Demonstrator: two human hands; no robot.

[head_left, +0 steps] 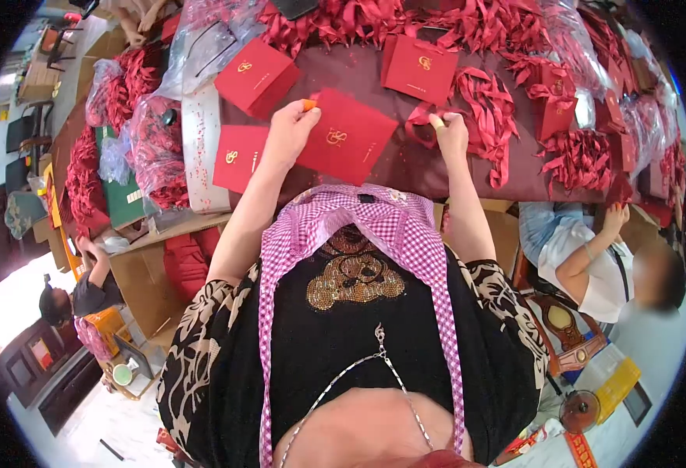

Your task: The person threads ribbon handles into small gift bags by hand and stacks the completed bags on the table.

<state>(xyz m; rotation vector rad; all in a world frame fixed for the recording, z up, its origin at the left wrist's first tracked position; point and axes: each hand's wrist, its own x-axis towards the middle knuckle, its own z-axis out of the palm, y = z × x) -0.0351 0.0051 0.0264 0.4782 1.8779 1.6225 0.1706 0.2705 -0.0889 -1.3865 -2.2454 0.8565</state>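
Observation:
My left hand (pixel 292 131) is closed on the upper left corner of a red paper gift bag (pixel 350 139) with a gold emblem, which is tilted above the table edge. An orange cover sits on one of its fingertips. To the right, my right hand (pixel 453 136) pinches a red ribbon (pixel 419 125); a pale yellow cover shows on one fingertip. Beside it lies a heap of loose red ribbons (pixel 487 117). More red bags lie around: one at the upper left (pixel 257 76), one below it (pixel 237 156), and one at the upper right (pixel 421 69).
The table has a dark red cloth (pixel 319 70). Piles of ribbon (pixel 335 23) line its far side. Plastic-wrapped ribbon bundles (pixel 158 144) stand at left. A person (pixel 592 257) works at the right, another (pixel 85 292) at the lower left. An open cardboard box (pixel 144 288) stands below the table.

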